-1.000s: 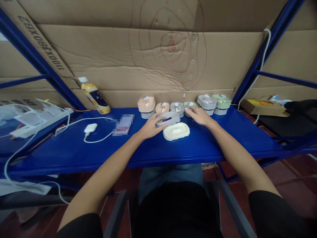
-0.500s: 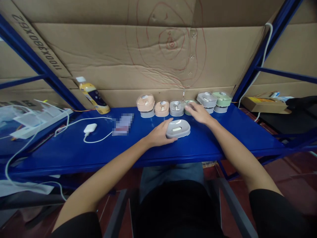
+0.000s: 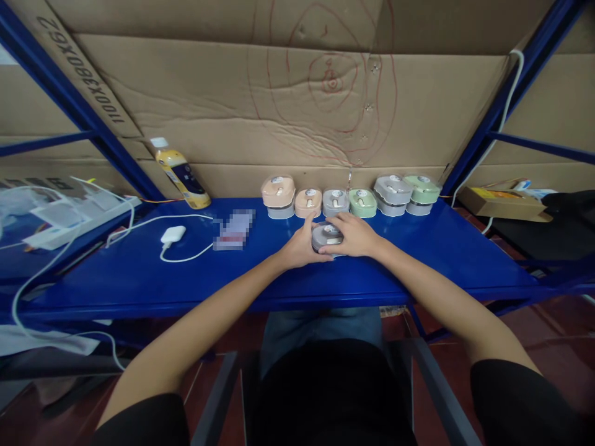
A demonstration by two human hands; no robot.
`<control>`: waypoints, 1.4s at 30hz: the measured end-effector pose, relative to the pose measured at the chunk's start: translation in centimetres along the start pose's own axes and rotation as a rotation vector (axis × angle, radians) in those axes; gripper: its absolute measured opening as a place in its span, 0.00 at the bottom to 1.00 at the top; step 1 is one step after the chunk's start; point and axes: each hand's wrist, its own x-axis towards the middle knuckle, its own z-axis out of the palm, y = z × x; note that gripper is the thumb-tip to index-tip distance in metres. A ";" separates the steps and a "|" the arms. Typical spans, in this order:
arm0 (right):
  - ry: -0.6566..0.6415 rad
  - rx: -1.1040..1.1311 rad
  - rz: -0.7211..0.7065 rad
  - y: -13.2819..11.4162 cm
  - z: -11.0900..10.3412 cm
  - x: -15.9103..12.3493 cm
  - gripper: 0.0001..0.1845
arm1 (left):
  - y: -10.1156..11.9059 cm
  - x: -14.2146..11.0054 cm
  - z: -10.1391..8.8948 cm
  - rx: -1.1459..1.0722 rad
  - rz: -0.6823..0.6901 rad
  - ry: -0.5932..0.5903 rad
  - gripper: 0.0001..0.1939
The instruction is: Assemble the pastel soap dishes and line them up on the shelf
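Note:
A small grey soap box [image 3: 327, 236] rests on the blue shelf [image 3: 260, 272] in front of me. My left hand [image 3: 300, 246] cups its left side and my right hand [image 3: 352, 235] wraps over its right side and top. Both hands press on it together. Behind it, against the cardboard wall, runs a row of similar boxes: peach [image 3: 277, 193], smaller peach [image 3: 308, 202], grey [image 3: 335, 201], green [image 3: 362, 202], then a stacked grey one [image 3: 392, 194] and a green one [image 3: 421, 192].
A yellow drink bottle [image 3: 182, 179] leans against the cardboard at the back left. A white charger with cable [image 3: 172, 236] and a blurred card [image 3: 233, 230] lie on the left. A cardboard box [image 3: 502, 202] sits on the right shelf. Blue rack posts frame both sides.
My left hand set the grey piece down over the cream tray. My right hand left the back row's green box and came onto the grey box, so both hands now clasp it.

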 end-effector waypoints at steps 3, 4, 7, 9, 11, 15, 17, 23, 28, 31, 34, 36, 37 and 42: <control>-0.020 -0.029 0.020 -0.1 0.1 0.0 0.53 | 0.1 -0.1 0.0 -0.009 0.007 0.006 0.73; -0.021 -0.034 0.021 -0.1 0.1 0.0 0.53 | 0.1 -0.1 0.0 -0.013 0.009 0.006 0.73; -0.026 -0.051 0.018 -0.2 0.0 -0.1 0.54 | 0.0 -0.1 0.0 -0.022 0.011 0.005 0.73; -0.033 -0.078 0.010 -0.4 -0.1 -0.1 0.56 | -0.1 -0.1 0.0 -0.025 0.005 0.005 0.72; -0.040 -0.109 0.008 -0.6 -0.2 -0.2 0.56 | 0.0 -0.2 0.0 -0.027 -0.003 0.004 0.71; -0.045 -0.119 0.009 -0.8 0.0 -0.1 0.55 | 0.2 -0.2 -0.1 -0.007 -0.004 0.002 0.68; -0.045 -0.095 0.004 -0.5 0.0 0.0 0.56 | 0.3 -0.1 -0.2 0.013 0.009 0.002 0.65; -0.121 0.169 -0.121 3.1 -0.8 -0.1 0.63 | -0.1 0.4 -1.8 0.105 0.028 -0.020 0.52; -0.098 0.290 -0.204 5.6 -1.0 0.0 0.55 | -0.7 0.5 -3.1 0.100 0.025 -0.069 0.53; -0.049 0.281 -0.210 5.1 -1.4 0.1 0.51 | -0.9 0.4 -3.3 0.061 0.057 -0.052 0.53; 0.030 0.259 -0.195 4.5 -2.4 -0.1 0.47 | -0.8 0.5 -3.2 -0.062 0.110 0.019 0.55; 0.104 0.249 -0.176 4.5 -3.4 -0.2 0.44 | -0.8 0.6 -3.1 -0.117 0.145 0.121 0.55; 0.156 0.239 -0.152 4.7 -3.8 -0.3 0.44 | -0.7 0.7 -3.1 -0.114 0.157 0.184 0.54; 0.469 0.019 0.302 5.9 -4.9 0.8 0.45 | -0.8 0.9 -3.2 0.060 0.157 0.366 0.41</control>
